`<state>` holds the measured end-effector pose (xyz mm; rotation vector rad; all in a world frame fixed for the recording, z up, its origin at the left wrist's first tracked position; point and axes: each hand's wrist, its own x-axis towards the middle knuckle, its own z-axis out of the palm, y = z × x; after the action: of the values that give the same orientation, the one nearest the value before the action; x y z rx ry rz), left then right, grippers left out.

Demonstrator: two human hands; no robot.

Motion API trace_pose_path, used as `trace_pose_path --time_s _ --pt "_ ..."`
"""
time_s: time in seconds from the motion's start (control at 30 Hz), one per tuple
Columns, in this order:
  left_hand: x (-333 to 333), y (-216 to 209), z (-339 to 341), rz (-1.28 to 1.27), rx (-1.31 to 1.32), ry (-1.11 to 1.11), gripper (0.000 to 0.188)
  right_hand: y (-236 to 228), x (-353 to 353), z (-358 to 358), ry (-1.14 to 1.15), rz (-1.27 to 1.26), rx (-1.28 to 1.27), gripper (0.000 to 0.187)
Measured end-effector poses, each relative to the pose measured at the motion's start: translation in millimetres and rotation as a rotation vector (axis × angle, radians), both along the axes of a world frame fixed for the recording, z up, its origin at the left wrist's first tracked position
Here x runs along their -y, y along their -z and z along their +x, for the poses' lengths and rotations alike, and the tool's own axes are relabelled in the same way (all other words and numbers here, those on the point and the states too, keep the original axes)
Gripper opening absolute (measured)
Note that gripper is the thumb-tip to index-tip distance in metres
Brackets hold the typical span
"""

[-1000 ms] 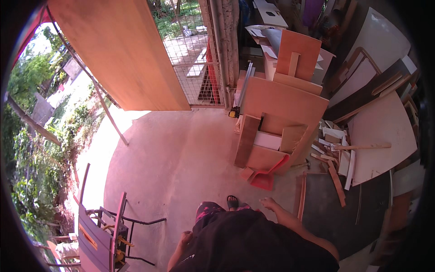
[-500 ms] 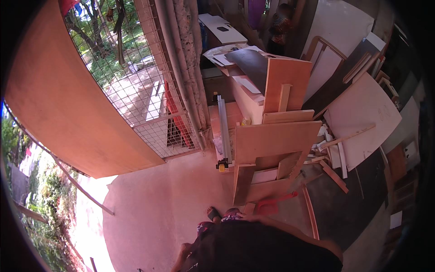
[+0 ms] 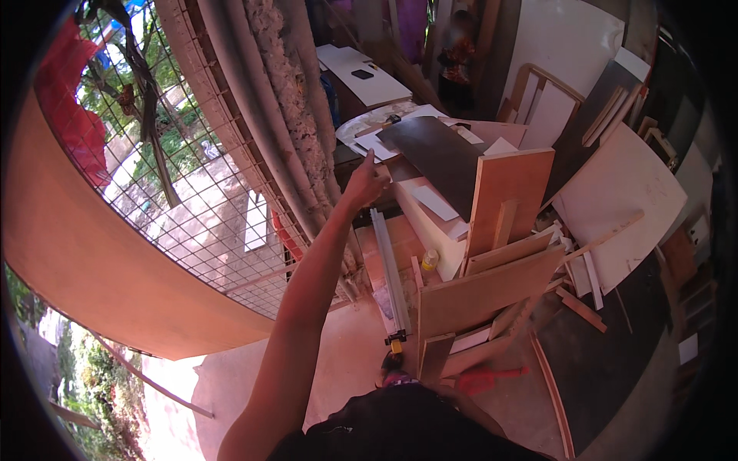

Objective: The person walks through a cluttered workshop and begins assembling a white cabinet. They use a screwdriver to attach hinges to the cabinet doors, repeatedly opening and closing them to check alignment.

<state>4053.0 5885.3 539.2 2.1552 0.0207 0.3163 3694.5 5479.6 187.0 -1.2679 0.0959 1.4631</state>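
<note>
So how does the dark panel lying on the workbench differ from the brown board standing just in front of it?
The dark panel is near-black and lies flat across the workbench; the brown board is light wood-brown and stands upright on edge. The dark panel lies just beyond the raised left hand, while the brown board stands further to its right, among other leaning offcuts. Both are flat rectangular sheets, and neither is touched by the hand.

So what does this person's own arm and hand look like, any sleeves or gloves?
Only the left arm shows: bare along its whole visible length, no sleeve, watch or glove. The left hand is bare too. A dark garment covers the body below. The right hand is out of view.
</note>
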Motion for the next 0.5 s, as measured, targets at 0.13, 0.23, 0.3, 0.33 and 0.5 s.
trace_pose_path --time_s 0.13,0.23,0.3,0.33,0.5 --pt "-6.3 -67.4 123.0 -0.192 -0.149 0.072 0.079 12.4 18.4 -7.9 0.249 -0.22 0.018 0.064" --pt "-3.7 -58.7 199.2 -0.464 -0.212 0.212 0.078 27.4 27.1 -21.5 0.512 -0.398 -0.002 0.062" --pt "-76.5 -23.6 253.8 -0.144 -0.168 0.146 0.067 40.2 14.0 -19.9 0.596 -0.444 -0.016 0.061" --pt "-74.3 -14.5 273.1 -0.005 -0.175 0.132 0.062 46.9 13.2 -23.7 0.666 -0.482 -0.035 0.06" --pt "-57.8 55.9 309.2 0.508 -0.162 0.004 0.049 67.1 -5.6 -25.7 0.836 -0.58 -0.075 0.058"
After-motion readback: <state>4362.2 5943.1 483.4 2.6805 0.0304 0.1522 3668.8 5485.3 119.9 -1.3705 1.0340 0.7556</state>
